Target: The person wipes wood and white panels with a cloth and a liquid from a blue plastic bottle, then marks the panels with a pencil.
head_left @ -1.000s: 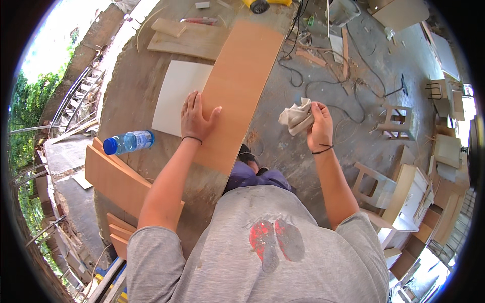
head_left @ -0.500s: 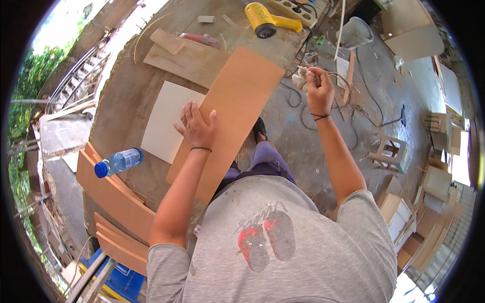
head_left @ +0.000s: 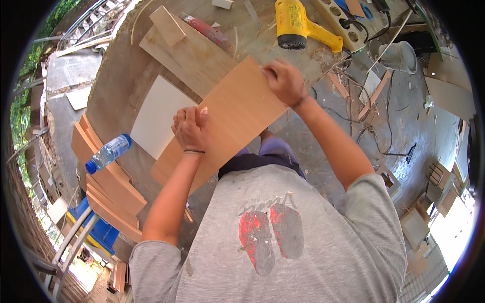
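Note:
A light-brown laminated wooden board (head_left: 242, 103) lies aslant across the worktable, its near end close to my body. My left hand (head_left: 191, 130) grips its left long edge, with the fingers bent over that edge. At the board's far right corner is my right hand (head_left: 286, 82), closed like a fist and slightly blurred. Whatever it holds is hidden under the fingers. Under the brown board's left side sits a white panel (head_left: 156, 113), partly covered. Beyond it lies a pale plywood piece (head_left: 197, 60) with a small wooden block (head_left: 167, 26) on top.
A yellow heat gun (head_left: 298, 28) lies on the far table beside a power strip (head_left: 341, 22). Left are a water bottle (head_left: 108, 153) and several stacked brown boards (head_left: 108, 182). A clear bucket (head_left: 401, 56), cables and wood scraps are on the floor at right.
My right hand has come left and onto the board's far end; the white cloth it held no longer shows. My left hand's fingers have bent more at the edge. The view has shifted.

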Tool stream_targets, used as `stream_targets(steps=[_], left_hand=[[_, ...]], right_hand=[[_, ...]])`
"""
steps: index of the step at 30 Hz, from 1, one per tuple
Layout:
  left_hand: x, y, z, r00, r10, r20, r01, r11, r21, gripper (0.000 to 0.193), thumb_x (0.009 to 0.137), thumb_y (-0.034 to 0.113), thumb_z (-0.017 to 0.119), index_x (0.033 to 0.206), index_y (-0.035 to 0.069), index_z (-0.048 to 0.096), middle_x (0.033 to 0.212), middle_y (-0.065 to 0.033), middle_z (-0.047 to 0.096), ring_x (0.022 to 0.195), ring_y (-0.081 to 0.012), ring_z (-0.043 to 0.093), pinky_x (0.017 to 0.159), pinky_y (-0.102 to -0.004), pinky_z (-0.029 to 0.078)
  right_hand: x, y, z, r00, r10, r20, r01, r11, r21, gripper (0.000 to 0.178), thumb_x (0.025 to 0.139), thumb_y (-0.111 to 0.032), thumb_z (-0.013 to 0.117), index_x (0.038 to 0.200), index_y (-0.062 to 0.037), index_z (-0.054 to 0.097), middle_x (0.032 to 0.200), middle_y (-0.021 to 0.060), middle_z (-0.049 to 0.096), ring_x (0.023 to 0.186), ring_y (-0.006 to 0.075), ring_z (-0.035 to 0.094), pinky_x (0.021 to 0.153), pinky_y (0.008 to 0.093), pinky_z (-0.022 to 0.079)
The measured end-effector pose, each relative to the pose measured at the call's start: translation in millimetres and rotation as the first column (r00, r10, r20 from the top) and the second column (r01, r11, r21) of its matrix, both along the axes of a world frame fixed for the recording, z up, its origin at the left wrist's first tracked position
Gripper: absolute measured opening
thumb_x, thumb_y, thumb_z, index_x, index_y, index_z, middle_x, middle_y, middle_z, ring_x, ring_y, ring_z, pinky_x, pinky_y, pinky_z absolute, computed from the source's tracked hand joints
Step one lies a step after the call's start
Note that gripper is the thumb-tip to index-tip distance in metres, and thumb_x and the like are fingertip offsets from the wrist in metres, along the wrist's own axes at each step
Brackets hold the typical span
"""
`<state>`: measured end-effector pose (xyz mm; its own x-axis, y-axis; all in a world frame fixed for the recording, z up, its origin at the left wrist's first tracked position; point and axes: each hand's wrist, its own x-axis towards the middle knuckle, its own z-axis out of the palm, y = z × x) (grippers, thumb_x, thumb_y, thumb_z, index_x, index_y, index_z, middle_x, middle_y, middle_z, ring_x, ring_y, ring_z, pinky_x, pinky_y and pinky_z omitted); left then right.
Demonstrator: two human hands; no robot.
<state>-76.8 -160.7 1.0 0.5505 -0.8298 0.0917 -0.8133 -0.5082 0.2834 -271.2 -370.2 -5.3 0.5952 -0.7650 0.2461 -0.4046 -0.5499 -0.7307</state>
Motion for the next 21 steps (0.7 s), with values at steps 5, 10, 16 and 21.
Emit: stream_targets(steps=[5,10,16,21], left_hand=[[-3.8,-3.7,3.2,0.998,0.058,-0.014,-0.058,0.998,-0.007,0.024,0.089,0.034,0.060,0.094,0.011,0.061,0.097,-0.0069,0.059,0.094,-0.0296,0.054,0.081,-0.0429,0.040],[-3.4,-3.3,-1.0,0.999,0.048,-0.017,-0.049,0.998,-0.037,0.024,0.089,0.035,0.060,0.093,0.011,0.061,0.095,-0.0062,0.059,0.093,-0.0292,0.055,0.081,-0.0429,0.040],[-1.9,-4.1,-8.6,0.994,0.107,-0.009,-0.107,0.993,-0.046,0.024,0.089,0.037,0.059,0.092,0.013,0.062,0.096,-0.0047,0.059,0.093,-0.0278,0.055,0.081,-0.0427,0.041],[1.7,-1.4,-9.7,0.999,0.043,-0.021,-0.044,0.997,-0.065,0.024,0.090,0.034,0.058,0.092,0.011,0.062,0.095,-0.0057,0.061,0.089,-0.0292,0.056,0.079,-0.0420,0.043]], right_hand=[[-53.9,20.9,13.7,0.999,0.048,-0.009,-0.044,0.963,0.266,0.006,0.081,-0.007,0.062,0.081,-0.0017,0.062,0.078,0.0170,0.058,0.073,0.0363,0.058,0.063,0.0395,0.047],[-49.7,19.7,17.4,0.995,0.035,-0.094,-0.014,0.975,0.221,0.005,0.081,-0.006,0.061,0.082,-0.0010,0.062,0.079,0.0172,0.059,0.074,0.0364,0.059,0.063,0.0402,0.047],[-86.0,34.9,7.0,0.991,0.089,-0.097,-0.064,0.969,0.237,0.005,0.081,-0.006,0.062,0.082,-0.0020,0.062,0.079,0.0164,0.060,0.073,0.0357,0.060,0.063,0.0399,0.047],[-108.9,70.1,-16.5,0.988,0.095,-0.118,-0.034,0.897,0.441,0.005,0.081,-0.006,0.063,0.085,-0.0023,0.063,0.078,0.0155,0.060,0.072,0.0347,0.061,0.064,0.0372,0.048]])
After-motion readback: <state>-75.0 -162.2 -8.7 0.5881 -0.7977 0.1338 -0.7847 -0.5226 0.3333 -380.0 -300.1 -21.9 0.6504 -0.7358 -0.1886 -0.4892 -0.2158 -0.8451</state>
